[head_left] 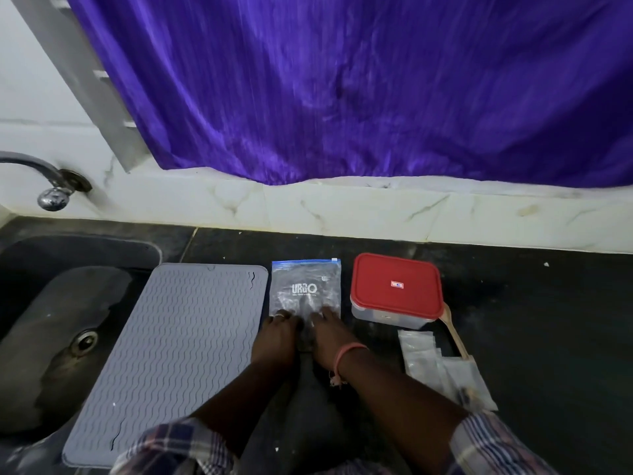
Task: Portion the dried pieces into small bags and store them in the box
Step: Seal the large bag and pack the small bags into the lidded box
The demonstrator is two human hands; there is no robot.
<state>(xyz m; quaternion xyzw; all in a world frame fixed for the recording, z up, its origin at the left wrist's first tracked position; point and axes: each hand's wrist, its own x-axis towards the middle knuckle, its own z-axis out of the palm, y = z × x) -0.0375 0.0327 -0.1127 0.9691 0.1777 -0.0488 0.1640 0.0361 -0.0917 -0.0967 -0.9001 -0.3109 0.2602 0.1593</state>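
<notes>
Both forearms extend forward from plaid sleeves and converge at centre. The left hand (275,339) lies palm down, fingers pointing forward and slightly bent, a ring on one finger. The right hand (329,332) lies beside it, palm down, fingers spread forward. A pink band circles the right wrist. Neither grip is closed.

Home kitchen: sink (51,323), tap (48,186), dark countertop (531,303).
</notes>
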